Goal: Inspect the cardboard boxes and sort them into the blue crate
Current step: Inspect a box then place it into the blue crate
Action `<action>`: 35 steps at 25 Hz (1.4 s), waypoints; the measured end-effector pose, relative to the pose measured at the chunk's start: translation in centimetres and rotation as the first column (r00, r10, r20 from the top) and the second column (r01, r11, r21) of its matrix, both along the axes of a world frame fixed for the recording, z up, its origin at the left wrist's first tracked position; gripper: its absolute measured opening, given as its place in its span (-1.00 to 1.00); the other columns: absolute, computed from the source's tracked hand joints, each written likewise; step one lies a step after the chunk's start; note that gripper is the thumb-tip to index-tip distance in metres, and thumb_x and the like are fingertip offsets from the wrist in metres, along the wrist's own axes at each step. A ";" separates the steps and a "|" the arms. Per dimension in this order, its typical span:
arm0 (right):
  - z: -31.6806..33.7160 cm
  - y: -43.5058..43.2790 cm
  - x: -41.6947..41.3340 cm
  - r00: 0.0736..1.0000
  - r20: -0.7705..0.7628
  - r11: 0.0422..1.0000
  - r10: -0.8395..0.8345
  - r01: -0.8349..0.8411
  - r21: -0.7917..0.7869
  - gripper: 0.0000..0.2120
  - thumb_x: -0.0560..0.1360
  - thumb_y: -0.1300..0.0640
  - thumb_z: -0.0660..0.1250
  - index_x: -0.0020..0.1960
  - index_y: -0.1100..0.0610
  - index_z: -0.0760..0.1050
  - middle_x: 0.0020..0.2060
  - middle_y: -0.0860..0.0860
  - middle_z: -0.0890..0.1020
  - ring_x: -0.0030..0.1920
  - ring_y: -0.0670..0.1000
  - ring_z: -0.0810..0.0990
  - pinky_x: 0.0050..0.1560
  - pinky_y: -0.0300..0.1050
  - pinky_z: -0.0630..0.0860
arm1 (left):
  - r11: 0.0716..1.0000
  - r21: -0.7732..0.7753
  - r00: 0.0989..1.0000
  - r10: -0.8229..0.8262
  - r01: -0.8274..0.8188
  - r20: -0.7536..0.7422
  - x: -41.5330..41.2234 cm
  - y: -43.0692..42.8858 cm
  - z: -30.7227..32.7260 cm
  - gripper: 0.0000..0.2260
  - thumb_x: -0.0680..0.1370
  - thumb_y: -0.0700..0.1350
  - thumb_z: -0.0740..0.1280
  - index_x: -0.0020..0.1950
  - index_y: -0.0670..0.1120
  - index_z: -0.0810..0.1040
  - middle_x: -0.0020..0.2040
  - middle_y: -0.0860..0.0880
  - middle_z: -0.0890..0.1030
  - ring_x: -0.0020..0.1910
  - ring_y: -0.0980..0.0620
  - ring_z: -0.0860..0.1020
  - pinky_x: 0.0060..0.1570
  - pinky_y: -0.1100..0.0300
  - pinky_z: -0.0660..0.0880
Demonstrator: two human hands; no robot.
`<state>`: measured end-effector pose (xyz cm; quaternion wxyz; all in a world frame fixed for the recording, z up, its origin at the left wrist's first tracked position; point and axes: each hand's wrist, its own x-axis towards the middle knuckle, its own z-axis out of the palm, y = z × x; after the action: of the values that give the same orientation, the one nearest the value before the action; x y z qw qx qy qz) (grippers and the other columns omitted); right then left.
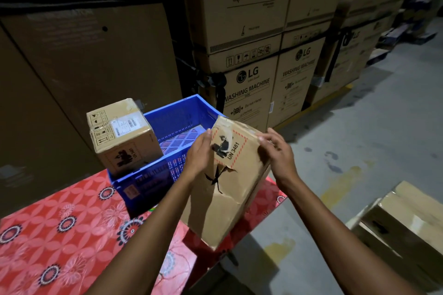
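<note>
I hold a tall cardboard box [230,189] tilted over the table's right edge. It carries a torn red-hatched UN 3481 label and a rip in its front face. My left hand [200,153] grips its left side and my right hand [278,148] grips its upper right corner. Behind it stands the blue crate [172,117] on the red flowered tablecloth [72,235]. A second cardboard box [122,134] with white shipping labels sits upright in the crate's left end, rising above the rim.
Stacked washing-machine cartons [251,93] form a wall behind the crate, with larger cartons [84,55] at the left. Several cardboard boxes [402,230] lie on the concrete floor [359,139] at the lower right.
</note>
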<state>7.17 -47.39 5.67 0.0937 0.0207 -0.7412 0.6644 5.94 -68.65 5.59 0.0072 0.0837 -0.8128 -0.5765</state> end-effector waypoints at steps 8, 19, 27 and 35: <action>0.9 -1.4 1.3 0.998 0.025 0.996 -0.064 0.066 -0.063 -0.80 0.48 0.16 0.44 -0.17 -0.14 0.66 0.49 -0.06 0.40 0.44 -0.05 0.40 0.43 0.17 0.43 | 0.934 0.350 0.953 -0.166 0.070 0.252 0.8 0.4 4.8 -0.54 0.68 0.18 0.10 0.24 -0.13 0.60 0.05 -0.26 0.72 0.02 -0.20 0.69 0.10 -0.10 0.57; -2.0 1.7 1.7 0.903 0.407 0.968 0.137 -0.034 -0.250 -0.60 0.60 0.35 0.25 0.40 0.09 0.33 0.20 0.13 0.64 0.01 0.07 0.74 -0.23 -0.12 0.66 | 0.865 0.492 0.971 -0.189 0.093 0.149 3.6 3.0 -3.8 -0.52 0.47 -0.25 0.19 0.41 -0.16 0.38 0.24 -0.21 0.62 0.14 -0.14 0.64 -0.06 0.09 0.56; -2.8 3.1 1.6 0.910 0.411 0.997 0.057 -0.027 -0.078 -0.53 0.56 0.34 0.34 0.36 -0.01 0.30 0.12 -0.02 0.62 0.02 -0.05 0.69 -0.15 -0.19 0.62 | 0.873 0.487 0.949 -0.177 0.029 0.261 1.9 4.5 -3.1 -0.53 0.56 -0.29 0.36 0.39 -0.08 0.25 0.23 -0.23 0.60 0.16 -0.22 0.65 0.12 -0.13 0.62; -3.3 2.9 0.9 0.902 0.431 1.000 0.028 -0.018 -0.026 -0.37 0.56 0.33 0.39 0.50 -0.02 0.22 0.19 0.01 0.59 0.04 -0.04 0.67 -0.03 -0.07 0.64 | 0.812 0.583 0.942 -0.214 0.025 0.259 1.0 4.5 -4.0 -0.49 0.53 -0.38 0.32 0.44 -0.10 0.31 0.24 -0.23 0.64 0.18 -0.24 0.65 0.18 -0.16 0.60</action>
<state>8.05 -44.52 2.42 -0.0801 -0.1191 -0.7361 0.6614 6.90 -64.19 1.57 -0.1833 0.1202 -0.5968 -0.7719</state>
